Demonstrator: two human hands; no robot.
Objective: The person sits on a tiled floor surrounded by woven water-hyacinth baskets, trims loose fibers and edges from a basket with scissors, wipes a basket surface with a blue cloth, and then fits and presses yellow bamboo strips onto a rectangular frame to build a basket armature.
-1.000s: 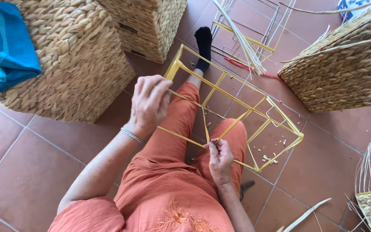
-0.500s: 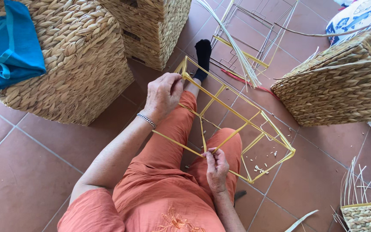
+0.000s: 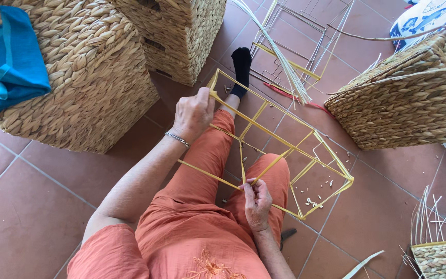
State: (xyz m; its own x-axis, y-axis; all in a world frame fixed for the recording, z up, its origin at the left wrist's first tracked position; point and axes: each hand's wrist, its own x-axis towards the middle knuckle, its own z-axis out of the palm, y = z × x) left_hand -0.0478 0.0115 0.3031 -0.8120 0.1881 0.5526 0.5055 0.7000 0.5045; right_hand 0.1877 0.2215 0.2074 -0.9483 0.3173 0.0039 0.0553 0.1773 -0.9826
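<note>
Gripping the yellow wire frame [image 3: 280, 150] lying across my orange-trousered legs above the tiled floor [image 3: 21, 206], my left hand [image 3: 193, 114] is curled shut over its far corner, while my right hand [image 3: 256, 199] pinches a near bar between fingertips. Woven baskets surround me: the big left basket [image 3: 83, 88] carries a folded blue cloth [image 3: 7, 64] on top, and the right basket [image 3: 409, 98] has loose straw strands across it

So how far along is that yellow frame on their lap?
Early on. The yellow frame stands wrapped yet bare, no weaving on its sides. The left hand grips its far corner; the right hand pinches a near bar. Beside it, finished woven baskets show what remains.
</note>
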